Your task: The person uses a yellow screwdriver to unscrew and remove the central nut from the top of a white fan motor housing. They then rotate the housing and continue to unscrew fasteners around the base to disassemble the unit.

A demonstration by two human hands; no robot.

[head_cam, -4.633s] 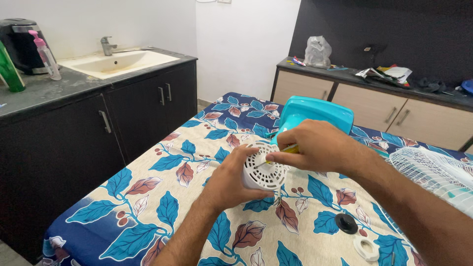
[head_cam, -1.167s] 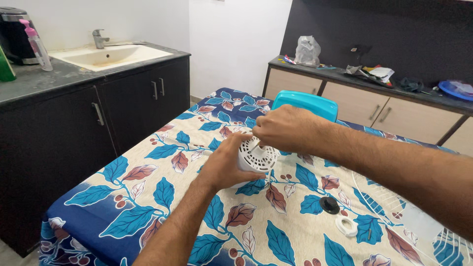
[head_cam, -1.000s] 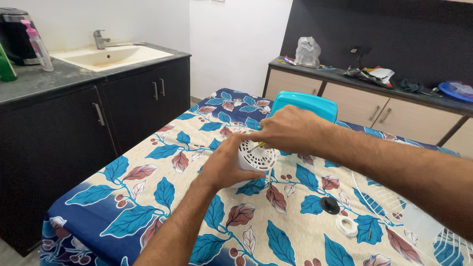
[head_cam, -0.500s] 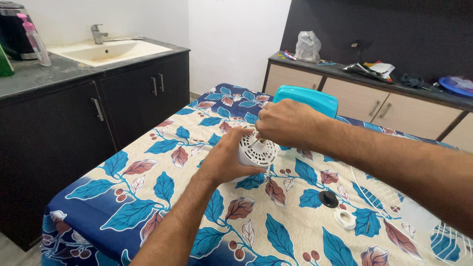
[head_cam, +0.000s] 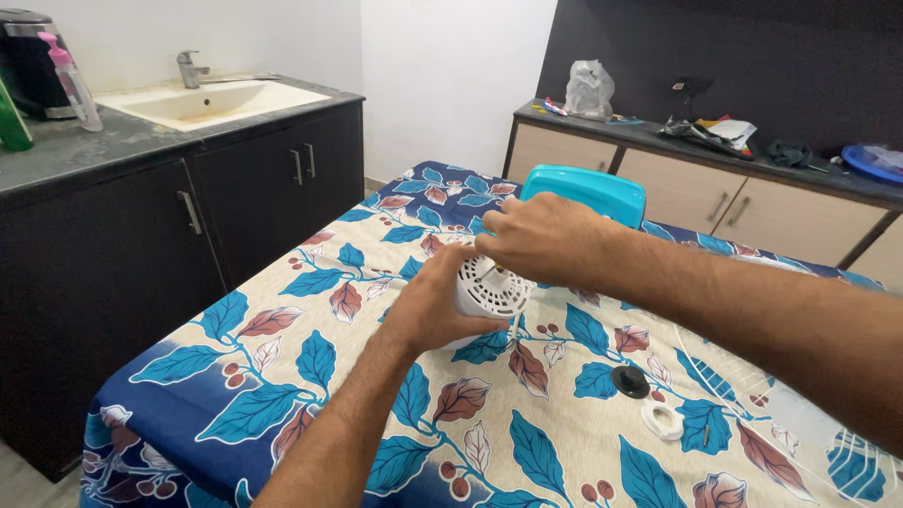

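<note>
Above the leaf-patterned counter [head_cam: 310, 310], left hand [head_cam: 437, 306] grips white vented motor housing [head_cam: 491, 292]; right hand [head_cam: 546, 240] closed atop. Hold housing steady, advisably.

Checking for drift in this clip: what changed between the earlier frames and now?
Little changed. The left hand still cups the white vented housing above the leaf-print tablecloth, and the right hand stays on top of it; its grip barely shifts. The yellow tip seen under the right hand at first is now hidden. The black cap, white ring and turquoise chair stayed put.
</note>
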